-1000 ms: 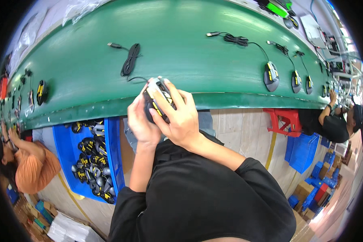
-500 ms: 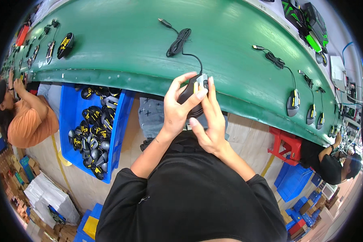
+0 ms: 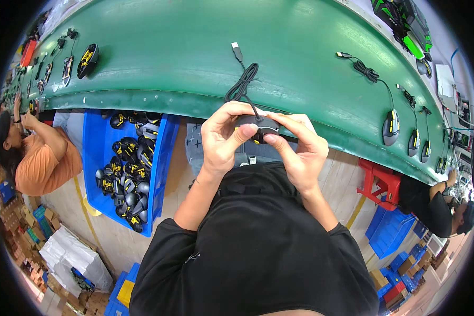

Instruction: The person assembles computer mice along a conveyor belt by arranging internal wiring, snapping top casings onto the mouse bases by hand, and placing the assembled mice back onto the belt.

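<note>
Between both hands, at the near edge of the green bench, I grip a dark computer mouse (image 3: 257, 125) with yellow parts. My left hand (image 3: 225, 138) closes on its left side, the thumb pressed on top. From the other side my right hand (image 3: 302, 145) holds it, thumb below and fingers over the far side. The fingers hide much of the mouse. Its black cable (image 3: 243, 81) runs away from me in a tied bundle onto the bench and ends in a USB plug (image 3: 236, 52).
A blue bin (image 3: 160, 174) full of mouse shells stands left below the green bench (image 3: 295, 37). Cabled mice, one being a grey mouse (image 3: 391, 128), lie along the right. A black-and-yellow shell (image 3: 88, 61) lies at left. A red stool (image 3: 379, 179) and people flank me.
The mouse has turned in my hands so that its cable end now faces upward and toward me. Its cable has shifted right, and my right hand has closed around the side.
</note>
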`<state>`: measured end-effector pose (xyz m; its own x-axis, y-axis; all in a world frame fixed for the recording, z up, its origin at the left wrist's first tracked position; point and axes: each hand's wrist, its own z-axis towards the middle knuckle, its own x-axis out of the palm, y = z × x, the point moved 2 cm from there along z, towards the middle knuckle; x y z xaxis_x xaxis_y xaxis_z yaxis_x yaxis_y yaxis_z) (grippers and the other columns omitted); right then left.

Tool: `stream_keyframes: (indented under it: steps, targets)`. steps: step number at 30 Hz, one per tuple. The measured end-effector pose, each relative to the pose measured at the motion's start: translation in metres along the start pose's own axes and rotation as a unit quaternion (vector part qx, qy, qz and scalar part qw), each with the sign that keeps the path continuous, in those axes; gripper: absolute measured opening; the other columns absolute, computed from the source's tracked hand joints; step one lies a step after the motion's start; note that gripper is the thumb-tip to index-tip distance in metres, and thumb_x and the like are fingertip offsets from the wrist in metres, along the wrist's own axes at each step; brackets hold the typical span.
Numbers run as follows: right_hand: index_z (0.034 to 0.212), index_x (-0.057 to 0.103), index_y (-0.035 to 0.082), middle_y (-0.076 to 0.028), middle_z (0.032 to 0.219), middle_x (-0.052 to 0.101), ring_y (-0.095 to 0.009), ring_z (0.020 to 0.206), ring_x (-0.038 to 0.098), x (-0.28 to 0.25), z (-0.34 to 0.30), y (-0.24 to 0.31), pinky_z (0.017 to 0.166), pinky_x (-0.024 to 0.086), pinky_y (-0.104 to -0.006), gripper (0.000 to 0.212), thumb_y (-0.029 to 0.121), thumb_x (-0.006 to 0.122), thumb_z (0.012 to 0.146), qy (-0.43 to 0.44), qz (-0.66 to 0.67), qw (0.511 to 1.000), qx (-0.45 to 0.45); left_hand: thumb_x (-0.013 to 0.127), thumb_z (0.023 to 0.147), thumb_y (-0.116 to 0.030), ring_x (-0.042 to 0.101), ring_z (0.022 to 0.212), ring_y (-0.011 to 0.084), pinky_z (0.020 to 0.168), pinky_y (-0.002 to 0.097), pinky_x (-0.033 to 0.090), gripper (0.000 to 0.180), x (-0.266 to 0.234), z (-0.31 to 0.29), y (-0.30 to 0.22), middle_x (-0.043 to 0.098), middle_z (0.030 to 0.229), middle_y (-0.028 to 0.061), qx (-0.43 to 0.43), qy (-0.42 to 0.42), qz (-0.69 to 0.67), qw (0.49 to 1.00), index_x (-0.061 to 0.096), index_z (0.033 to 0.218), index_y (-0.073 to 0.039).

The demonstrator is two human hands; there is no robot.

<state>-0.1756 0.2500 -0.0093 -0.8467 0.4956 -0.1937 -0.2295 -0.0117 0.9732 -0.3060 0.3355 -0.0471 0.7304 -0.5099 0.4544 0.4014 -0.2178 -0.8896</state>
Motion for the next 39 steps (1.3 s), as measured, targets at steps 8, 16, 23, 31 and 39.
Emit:
stream_keyframes:
  steps: [8,16,23,31,39]
  targets:
    - [0.116,0.064,0.000,-0.014,0.101,0.071,-0.024,0.091,0.068,0.012,-0.015,0.004,0.085,0.052,-0.0315,0.059,0.015,0.088,0.064,-0.011,-0.112,0.994,0.001,0.060,0.096,-0.026,0.063,0.096,0.0183,0.087,0.0336,0.050,0.030,-0.005,0.000,0.016,0.064,0.104,0.0099,-0.129,-0.075,-0.338,0.929,0.057,0.112,-0.001]
    - [0.119,0.058,-0.007,-0.010,0.111,0.065,-0.015,0.097,0.063,-0.016,0.015,-0.015,0.088,0.050,-0.0294,0.056,0.001,0.083,0.070,-0.072,0.164,0.966,0.185,0.063,0.093,-0.014,0.063,0.106,0.0212,0.089,0.0337,0.052,0.043,0.001,0.011,0.007,0.062,0.121,0.0153,-0.121,-0.071,-0.184,0.973,0.051,0.130,0.003]
    - [0.114,0.063,-0.004,-0.007,0.105,0.066,-0.015,0.092,0.062,-0.202,0.016,-0.091,0.083,0.047,-0.0333,0.035,0.022,0.065,0.092,-0.237,0.054,0.945,0.220,0.059,0.093,-0.009,0.067,0.085,0.0205,0.076,0.0296,0.054,0.020,-0.055,0.006,0.005,0.069,0.097,0.0146,-0.143,-0.203,-0.030,0.968,0.062,0.109,0.003]
    - [0.119,0.067,0.010,-0.013,0.120,0.065,-0.028,0.107,0.062,-0.180,0.004,-0.070,0.095,0.045,-0.0378,0.038,0.032,0.068,0.088,-0.301,-0.525,0.776,0.179,0.072,0.079,-0.009,0.061,0.099,0.0244,0.084,0.0356,0.050,0.036,-0.241,0.062,-0.088,0.064,0.109,0.0138,0.120,-0.380,0.452,0.798,0.062,0.113,-0.004]
    - [0.114,0.068,0.003,-0.013,0.111,0.069,-0.024,0.098,0.065,-0.040,0.023,-0.037,0.087,0.049,-0.0343,0.027,0.002,0.064,0.087,-0.214,-0.310,0.926,-0.007,0.063,0.076,-0.014,0.048,0.129,0.0299,0.107,0.0377,0.038,0.055,-0.410,0.150,-0.158,0.051,0.137,0.0205,0.083,-0.277,0.635,0.717,0.056,0.131,-0.010]
